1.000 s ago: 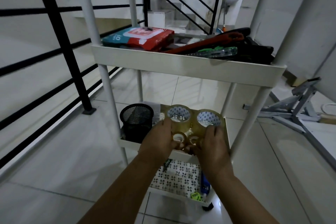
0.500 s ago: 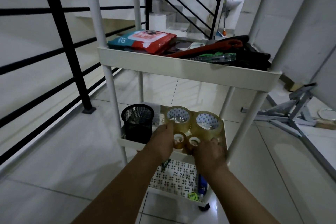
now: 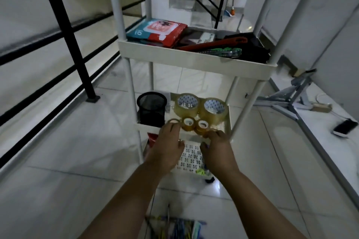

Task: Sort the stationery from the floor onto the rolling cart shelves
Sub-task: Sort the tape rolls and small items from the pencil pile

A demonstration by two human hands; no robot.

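Both hands at the middle shelf (image 3: 147,126): left hand (image 3: 168,146) fingertips curl onto a small tape roll (image 3: 173,121), right hand (image 3: 217,148) pinches another (image 3: 202,126). Best nudge them snugly behind the fingertips, against the big rolls (image 3: 200,105).

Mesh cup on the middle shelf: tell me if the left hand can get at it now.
Probably yes. The left hand is at the shelf's front edge just right of the mesh cup, with nothing between them; the cup's open top looks clear of the top shelf.
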